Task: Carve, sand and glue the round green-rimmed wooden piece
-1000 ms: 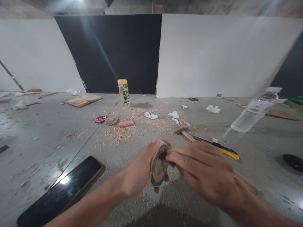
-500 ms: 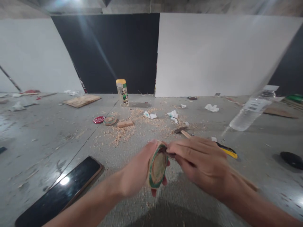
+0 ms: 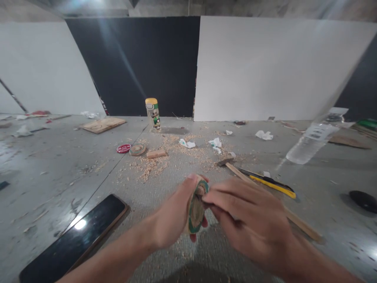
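My left hand [image 3: 176, 208] is closed around a round wooden disc [image 3: 196, 214] with a green ring near its edge and a hollowed face. The disc stands tilted on edge, its face turned right. At its upper face, the fingertips of my right hand [image 3: 247, 220] are pinched together and pressed against the wood. Something small and dark seems to be between them, mostly hidden by the fingers. Partly behind my right hand lies a hammer [image 3: 235, 171] with a wooden handle, beside a yellow and black utility knife [image 3: 272, 185].
A phone [image 3: 76, 239] lies at the left front. Farther back are a red round lid [image 3: 124, 148], a second wooden disc [image 3: 137, 149], a wood block [image 3: 156, 153], shavings, crumpled tissues [image 3: 187, 144] and a yellow-capped bottle [image 3: 153, 114]. To the right stand a clear water bottle [image 3: 312, 139] and a black mouse-like object [image 3: 363, 200].
My right hand has moved down and its fingertips shifted over the disc's hollowed face. More of the hammer handle and the utility knife now shows. My left hand still holds the disc.
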Motion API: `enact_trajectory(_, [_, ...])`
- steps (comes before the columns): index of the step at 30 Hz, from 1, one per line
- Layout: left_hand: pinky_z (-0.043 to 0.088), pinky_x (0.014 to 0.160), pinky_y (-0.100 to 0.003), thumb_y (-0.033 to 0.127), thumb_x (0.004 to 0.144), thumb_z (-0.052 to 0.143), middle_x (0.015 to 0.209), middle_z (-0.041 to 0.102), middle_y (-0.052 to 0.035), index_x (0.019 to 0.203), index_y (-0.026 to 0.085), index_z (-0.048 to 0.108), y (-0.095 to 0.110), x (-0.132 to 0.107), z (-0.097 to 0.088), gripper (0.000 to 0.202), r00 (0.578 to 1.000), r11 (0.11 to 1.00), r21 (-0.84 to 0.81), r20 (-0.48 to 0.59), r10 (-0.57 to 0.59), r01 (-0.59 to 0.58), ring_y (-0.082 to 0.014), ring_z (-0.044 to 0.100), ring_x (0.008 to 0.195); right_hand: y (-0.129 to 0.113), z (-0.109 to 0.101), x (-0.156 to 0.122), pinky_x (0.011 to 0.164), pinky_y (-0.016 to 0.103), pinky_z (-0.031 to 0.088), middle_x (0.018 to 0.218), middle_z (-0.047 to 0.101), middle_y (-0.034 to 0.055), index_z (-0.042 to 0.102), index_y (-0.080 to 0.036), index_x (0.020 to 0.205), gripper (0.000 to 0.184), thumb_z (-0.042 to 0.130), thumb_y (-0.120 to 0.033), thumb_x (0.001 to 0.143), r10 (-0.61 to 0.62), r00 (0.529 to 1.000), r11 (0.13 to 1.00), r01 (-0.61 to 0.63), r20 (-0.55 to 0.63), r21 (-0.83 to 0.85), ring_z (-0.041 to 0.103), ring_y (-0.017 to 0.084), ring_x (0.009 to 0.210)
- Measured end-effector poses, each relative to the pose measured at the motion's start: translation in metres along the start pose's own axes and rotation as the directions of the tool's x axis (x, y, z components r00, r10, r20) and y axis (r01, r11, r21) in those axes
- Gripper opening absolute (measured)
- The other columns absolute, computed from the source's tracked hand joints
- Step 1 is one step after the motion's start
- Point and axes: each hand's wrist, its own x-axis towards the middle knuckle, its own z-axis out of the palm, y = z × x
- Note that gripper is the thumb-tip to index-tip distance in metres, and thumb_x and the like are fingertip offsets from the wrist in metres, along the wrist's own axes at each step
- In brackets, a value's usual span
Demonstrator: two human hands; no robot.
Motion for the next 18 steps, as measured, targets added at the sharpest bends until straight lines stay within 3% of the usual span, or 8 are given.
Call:
enact_trajectory(7, [0.042, 0.041, -0.021, 0.048, 0.100, 0.009, 0.061, 0.052, -0.0013, 0.112, 0.014, 0.051, -0.0032, 0.0034, -0.0010, 0.056, 1.000, 0.997, -0.082, 0.015, -0.006, 0.007, -0.0142, 0.050, 0.051, 0.0022, -0.0005, -0.0027, 0.068, 0.027, 0.050, 0.086, 0.072, 0.0044, 0.067, -0.016, 0.093, 0.022, 0.052, -0.002, 0.085, -0.072, 0.997, 0.997, 0.072, 0.017, -0.015, 0.064, 0.015, 0.072])
enact_trajectory(18, [0.041, 0.038, -0.019, 0.047, 0.100, 0.010, 0.064, 0.050, -0.0005, 0.113, 0.015, 0.051, -0.0006, 0.0018, 0.0026, 0.053, 0.999, 0.992, -0.124, -0.013, -0.034, 0.032, -0.0137, 0.052, 0.051, -0.0006, -0.0004, -0.0020, 0.067, 0.028, 0.049, 0.083, 0.071, 0.0036, 0.066, -0.017, 0.091, 0.022, 0.048, -0.004, 0.088, -0.085, 0.995, 0.996, 0.086, 0.043, -0.023, 0.062, 0.014, 0.068])
